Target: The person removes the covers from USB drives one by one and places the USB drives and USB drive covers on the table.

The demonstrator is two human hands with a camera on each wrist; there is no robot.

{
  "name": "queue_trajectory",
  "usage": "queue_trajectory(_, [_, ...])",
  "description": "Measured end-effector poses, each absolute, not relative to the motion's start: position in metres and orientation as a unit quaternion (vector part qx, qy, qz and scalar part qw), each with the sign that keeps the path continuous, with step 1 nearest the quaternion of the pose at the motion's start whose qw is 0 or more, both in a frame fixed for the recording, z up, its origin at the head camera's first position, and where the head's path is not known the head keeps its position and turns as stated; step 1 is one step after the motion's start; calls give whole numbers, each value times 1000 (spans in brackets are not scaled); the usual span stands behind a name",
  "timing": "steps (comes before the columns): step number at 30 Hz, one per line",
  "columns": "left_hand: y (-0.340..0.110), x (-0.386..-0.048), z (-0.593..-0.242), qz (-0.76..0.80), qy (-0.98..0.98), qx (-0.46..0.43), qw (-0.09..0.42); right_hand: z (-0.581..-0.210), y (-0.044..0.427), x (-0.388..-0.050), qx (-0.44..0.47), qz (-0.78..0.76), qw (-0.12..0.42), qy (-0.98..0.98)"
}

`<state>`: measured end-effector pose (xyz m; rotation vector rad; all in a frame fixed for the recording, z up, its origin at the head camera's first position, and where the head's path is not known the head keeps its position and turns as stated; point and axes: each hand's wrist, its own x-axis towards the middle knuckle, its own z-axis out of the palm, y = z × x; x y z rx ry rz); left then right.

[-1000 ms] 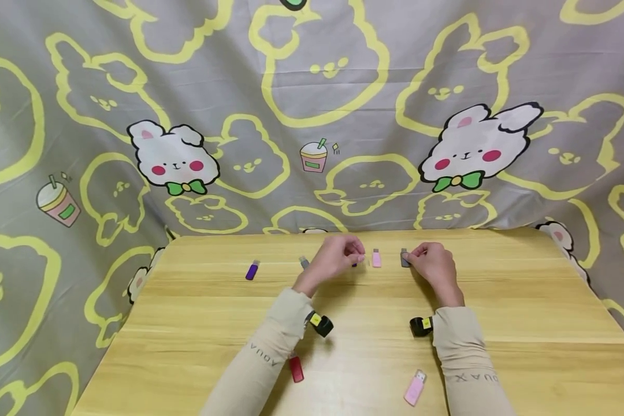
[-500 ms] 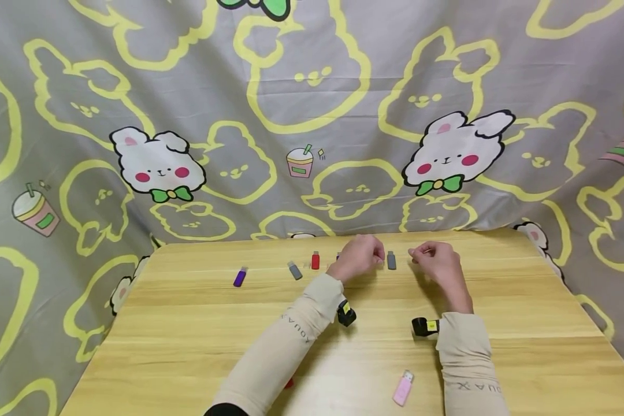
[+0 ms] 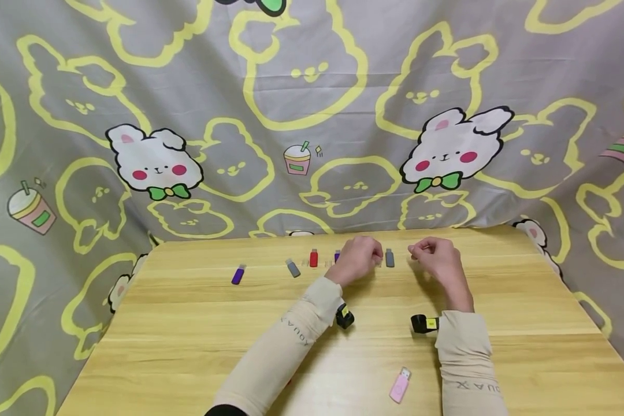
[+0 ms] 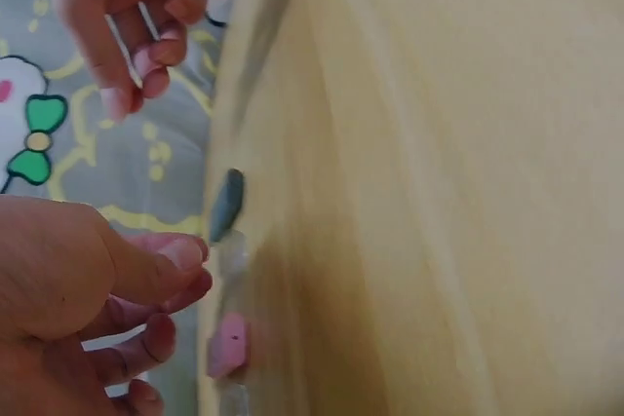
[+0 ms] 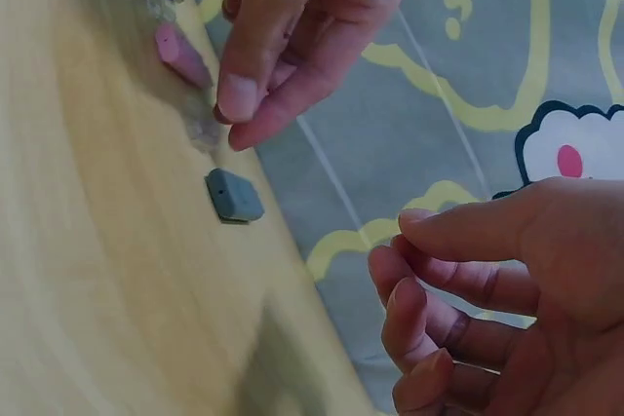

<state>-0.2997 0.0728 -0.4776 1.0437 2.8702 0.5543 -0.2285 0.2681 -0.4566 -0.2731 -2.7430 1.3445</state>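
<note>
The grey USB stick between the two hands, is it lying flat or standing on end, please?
Lying flat: in the head view, the grey USB stick rests broad face up on the table.

Screened-off tabletop station, apparently indoors. A wood-grained table (image 3: 187, 341) is enclosed on its far, left and right sides by hanging grey fabric (image 3: 333, 137), visibly creased and draped. The print, with yellow animal outlines, white rabbit heads (image 3: 158, 162) wearing green bows, and lidded drink cups (image 3: 297, 160), resembles a household textile. Black wrist cameras (image 3: 345, 316) worn by the person indicate a recording setup. Whether the surrounding room belongs to a home, a studio or an office cannot be determined.
</note>
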Motion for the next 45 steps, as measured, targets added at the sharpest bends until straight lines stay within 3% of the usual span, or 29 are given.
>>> queue_trajectory(11, [17, -252, -429, 338, 882, 325, 40, -417, 251, -217, -18, 420, 98, -902])
queue_trajectory(22, [-77, -239, -415, 519, 817, 248, -28, -396, 252, -187, 48, 405, 105, -907])
queue_trajectory(25, [-96, -238, -415, 546, 806, 227, -30, -403, 259, -177, 64, 386, 69, -917])
queue_trajectory(31, [-125, -233, -412, 605, 775, 179, -44, -427, 255, -147, 97, 317, -85, -940])
queue_trajectory(35, [-131, -235, -411, 611, 768, 186, -48, -436, 239, -125, 96, 267, -156, -946])
queue_trajectory(41, [-139, -233, -413, 613, 770, 172, -45, -444, 212, -104, 79, 257, -218, -938])
queue_trajectory(45, [-144, -231, -414, 608, 775, 164, -48, -449, 201, -98, 78, 266, -222, -935])
